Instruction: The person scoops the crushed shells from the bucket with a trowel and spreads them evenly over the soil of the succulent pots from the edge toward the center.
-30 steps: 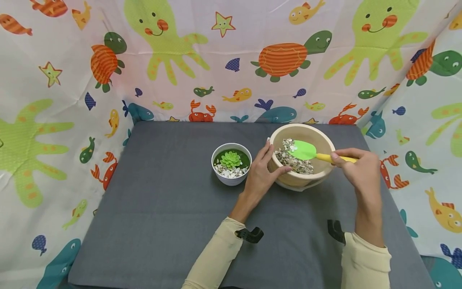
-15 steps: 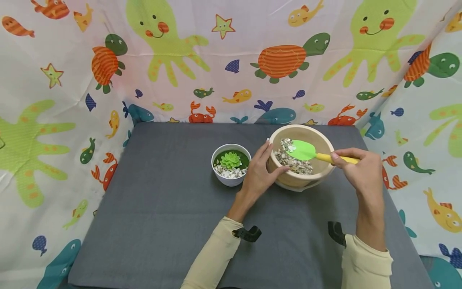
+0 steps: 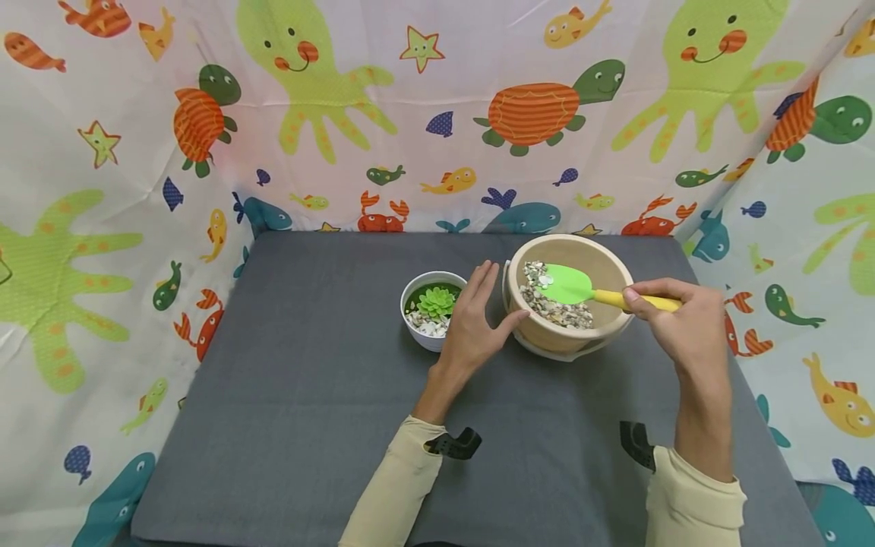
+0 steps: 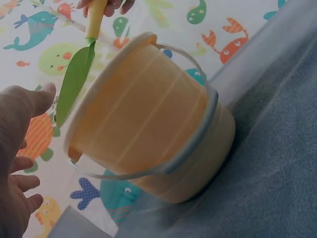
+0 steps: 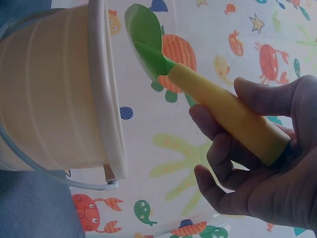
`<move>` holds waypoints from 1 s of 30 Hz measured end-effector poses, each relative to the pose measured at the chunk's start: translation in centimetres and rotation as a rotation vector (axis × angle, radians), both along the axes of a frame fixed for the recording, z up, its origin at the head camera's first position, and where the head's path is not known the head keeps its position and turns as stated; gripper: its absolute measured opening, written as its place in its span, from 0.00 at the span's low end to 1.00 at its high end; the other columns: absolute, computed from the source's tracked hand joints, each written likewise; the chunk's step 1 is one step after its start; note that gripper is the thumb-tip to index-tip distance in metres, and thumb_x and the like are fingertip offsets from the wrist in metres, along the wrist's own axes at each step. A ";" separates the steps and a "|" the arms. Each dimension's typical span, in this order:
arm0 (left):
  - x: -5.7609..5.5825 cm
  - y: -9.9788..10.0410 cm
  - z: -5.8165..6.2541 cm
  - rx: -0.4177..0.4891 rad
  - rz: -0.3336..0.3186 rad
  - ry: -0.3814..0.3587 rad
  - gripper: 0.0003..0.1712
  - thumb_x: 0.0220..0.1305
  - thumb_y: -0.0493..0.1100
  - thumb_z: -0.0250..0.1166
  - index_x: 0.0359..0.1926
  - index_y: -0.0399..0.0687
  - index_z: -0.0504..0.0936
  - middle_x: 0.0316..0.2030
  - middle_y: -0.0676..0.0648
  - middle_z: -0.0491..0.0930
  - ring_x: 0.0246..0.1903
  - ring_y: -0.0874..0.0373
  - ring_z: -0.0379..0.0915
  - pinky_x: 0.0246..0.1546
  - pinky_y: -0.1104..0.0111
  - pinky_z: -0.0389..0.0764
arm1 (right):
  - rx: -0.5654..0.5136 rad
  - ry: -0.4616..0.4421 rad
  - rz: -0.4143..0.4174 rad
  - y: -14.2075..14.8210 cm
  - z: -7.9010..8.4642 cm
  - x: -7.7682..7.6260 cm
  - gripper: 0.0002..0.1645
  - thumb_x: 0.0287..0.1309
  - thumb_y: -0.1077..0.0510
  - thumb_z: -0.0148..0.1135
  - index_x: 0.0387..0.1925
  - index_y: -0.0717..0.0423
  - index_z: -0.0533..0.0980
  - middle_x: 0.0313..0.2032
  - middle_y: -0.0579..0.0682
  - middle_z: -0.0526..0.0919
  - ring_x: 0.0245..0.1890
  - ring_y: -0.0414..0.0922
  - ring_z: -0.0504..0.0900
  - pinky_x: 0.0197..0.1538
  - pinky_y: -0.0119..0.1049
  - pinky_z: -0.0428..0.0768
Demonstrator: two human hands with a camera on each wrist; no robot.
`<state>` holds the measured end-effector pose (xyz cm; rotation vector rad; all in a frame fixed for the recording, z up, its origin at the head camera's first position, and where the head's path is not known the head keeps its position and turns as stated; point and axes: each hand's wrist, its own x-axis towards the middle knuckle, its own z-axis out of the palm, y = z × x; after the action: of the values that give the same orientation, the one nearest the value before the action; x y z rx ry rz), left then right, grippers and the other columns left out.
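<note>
My right hand (image 3: 687, 323) grips a small trowel (image 3: 570, 285) by its yellow handle. The green blade is over the mouth of a cream bucket (image 3: 547, 338), with pale pebbles (image 3: 536, 273) at its tip. Inside the bucket lies more mixed gravel (image 3: 563, 313). My left hand (image 3: 472, 327) is between the bucket and a white pot (image 3: 424, 339), its fingers extended and holding nothing. The thumb points at the bucket's rim, and the hand covers the pot's right side in the head view. A green succulent (image 3: 435, 302) and white stones (image 3: 429, 325) fill the pot.
Grey cloth (image 3: 294, 365) covers the table. A sea-animal curtain (image 3: 424, 114) rises at the back and both sides. The bucket's pale carrying handle (image 4: 198, 134) hangs down around its wall.
My left hand has let go of the bucket's rim and shifted left toward the pot. The trowel has moved slightly left, still in my right hand.
</note>
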<state>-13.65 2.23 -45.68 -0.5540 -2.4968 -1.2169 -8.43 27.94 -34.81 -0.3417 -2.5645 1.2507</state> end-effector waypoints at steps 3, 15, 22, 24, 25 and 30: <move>0.0 -0.3 -0.1 0.006 0.004 0.007 0.50 0.64 0.58 0.75 0.79 0.41 0.65 0.78 0.38 0.65 0.79 0.46 0.61 0.79 0.55 0.66 | 0.000 0.014 0.011 -0.2 0.0 0.1 0.17 0.67 0.56 0.69 0.45 0.69 0.87 0.27 0.25 0.77 0.37 0.42 0.72 0.33 0.22 0.74; 0.2 -1.7 0.0 -0.016 0.024 -0.005 0.51 0.63 0.59 0.75 0.79 0.42 0.65 0.78 0.38 0.65 0.80 0.45 0.58 0.80 0.53 0.64 | 0.006 0.042 0.053 -0.7 0.0 0.2 0.17 0.66 0.56 0.70 0.45 0.69 0.87 0.29 0.25 0.77 0.37 0.41 0.73 0.33 0.20 0.75; 0.2 -2.5 0.1 -0.040 0.042 -0.008 0.51 0.63 0.60 0.75 0.79 0.43 0.66 0.78 0.39 0.66 0.80 0.44 0.59 0.79 0.51 0.64 | -0.006 0.049 0.081 -1.1 0.2 0.1 0.18 0.66 0.56 0.70 0.46 0.69 0.87 0.30 0.24 0.77 0.37 0.40 0.73 0.33 0.19 0.76; 0.2 -2.7 0.2 -0.041 0.049 -0.014 0.51 0.63 0.60 0.75 0.78 0.43 0.66 0.78 0.39 0.66 0.80 0.44 0.59 0.80 0.51 0.64 | -0.005 0.050 0.087 -1.3 0.2 0.0 0.18 0.66 0.56 0.70 0.47 0.69 0.87 0.30 0.24 0.77 0.37 0.40 0.73 0.34 0.19 0.76; 0.2 -2.8 0.2 -0.040 0.052 -0.014 0.51 0.63 0.60 0.75 0.78 0.43 0.66 0.78 0.39 0.65 0.80 0.44 0.59 0.80 0.51 0.64 | -0.002 0.051 0.090 -1.3 0.1 0.0 0.18 0.66 0.56 0.70 0.46 0.69 0.87 0.30 0.24 0.77 0.37 0.40 0.73 0.34 0.19 0.76; 0.1 -3.2 0.4 -0.030 0.062 0.011 0.50 0.63 0.58 0.76 0.78 0.41 0.67 0.77 0.38 0.66 0.80 0.43 0.60 0.79 0.50 0.65 | -0.005 0.055 0.110 -1.8 0.1 -0.1 0.16 0.66 0.56 0.70 0.45 0.68 0.87 0.31 0.25 0.78 0.38 0.41 0.73 0.34 0.20 0.75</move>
<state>-13.50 -1.02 -45.33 -0.4855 -2.5071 -1.1526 -8.56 26.14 -34.70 -0.1670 -2.5645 1.2851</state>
